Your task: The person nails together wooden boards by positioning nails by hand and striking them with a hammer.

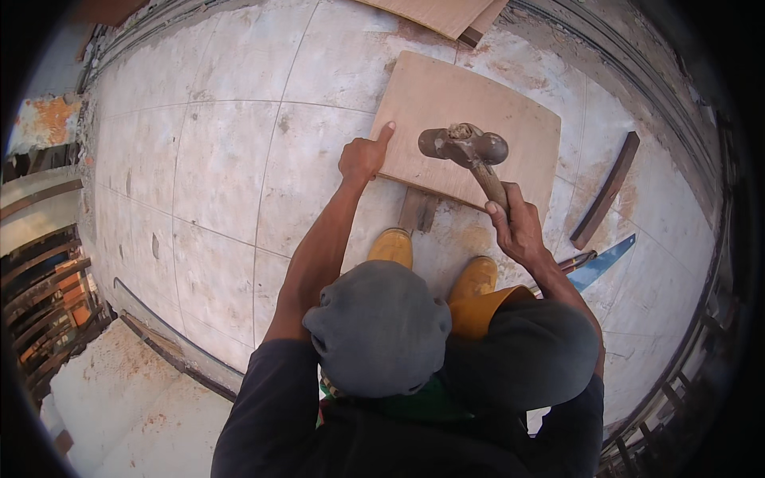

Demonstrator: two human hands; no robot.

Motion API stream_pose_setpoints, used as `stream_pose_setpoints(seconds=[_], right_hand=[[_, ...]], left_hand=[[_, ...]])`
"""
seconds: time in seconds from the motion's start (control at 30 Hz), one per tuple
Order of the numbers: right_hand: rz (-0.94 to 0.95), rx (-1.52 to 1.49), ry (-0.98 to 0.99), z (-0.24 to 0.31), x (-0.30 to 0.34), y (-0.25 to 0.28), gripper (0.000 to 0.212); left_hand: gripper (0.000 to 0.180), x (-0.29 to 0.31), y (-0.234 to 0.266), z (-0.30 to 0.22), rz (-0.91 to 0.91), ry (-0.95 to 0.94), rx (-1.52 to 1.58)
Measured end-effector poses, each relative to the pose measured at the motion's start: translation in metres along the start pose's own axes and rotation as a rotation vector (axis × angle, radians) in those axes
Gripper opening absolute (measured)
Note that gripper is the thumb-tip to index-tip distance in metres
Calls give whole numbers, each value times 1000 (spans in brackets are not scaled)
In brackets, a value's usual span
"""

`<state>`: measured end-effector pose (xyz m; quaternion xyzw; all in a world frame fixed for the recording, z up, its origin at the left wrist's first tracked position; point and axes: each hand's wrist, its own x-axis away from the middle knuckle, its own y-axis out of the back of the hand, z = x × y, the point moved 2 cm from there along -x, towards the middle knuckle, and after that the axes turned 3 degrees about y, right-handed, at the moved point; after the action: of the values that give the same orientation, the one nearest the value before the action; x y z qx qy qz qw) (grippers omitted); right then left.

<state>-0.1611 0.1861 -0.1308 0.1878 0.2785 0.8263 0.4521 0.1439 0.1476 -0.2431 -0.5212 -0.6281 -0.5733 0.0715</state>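
A ball-peen hammer (466, 147) with a worn wooden handle is raised over a plywood board (446, 95). My right hand (519, 229) is wrapped round the lower part of its handle. At the board's near left corner, my left hand (364, 158) grips the edge, thumb laid on the top face and the other fingers curled under or hidden. Beneath the near edge of the board, a short wooden block (418, 209) sticks out toward my feet. What else supports the board is hidden.
My yellow boots (475, 278) stand just this side of the board. To the right lie a handsaw (603, 263) with a blue blade and a dark wooden strip (606, 191). More plywood (434, 14) lies at the far edge. Tiled floor (215, 159) spreads leftward to a raised edge.
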Motion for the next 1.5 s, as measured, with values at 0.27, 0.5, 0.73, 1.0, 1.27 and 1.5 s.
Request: stream_pose_setpoints(seconds=[0.27,0.5,0.73,1.0,1.27,1.5], right_hand=[[177,321,21,-42,14,-34,29],[-32,55,61,-14,15,-11,31],[190,311,82,-37,5,-32,29],[-27,123,103,-30,12,-29,27],[-110,-106,5,1,5,0,28],[247,389,90,-16,-15,-25,30]], left_hand=[[103,2,-13,-8,-47,22,-29],[109,2,1,-2,7,0,-3],[109,1,0,-5,-21,6,20],[108,5,-5,-9,-3,-1,-19],[109,11,0,1,-12,9,-15],[108,10,-3,3,-59,5,-64]])
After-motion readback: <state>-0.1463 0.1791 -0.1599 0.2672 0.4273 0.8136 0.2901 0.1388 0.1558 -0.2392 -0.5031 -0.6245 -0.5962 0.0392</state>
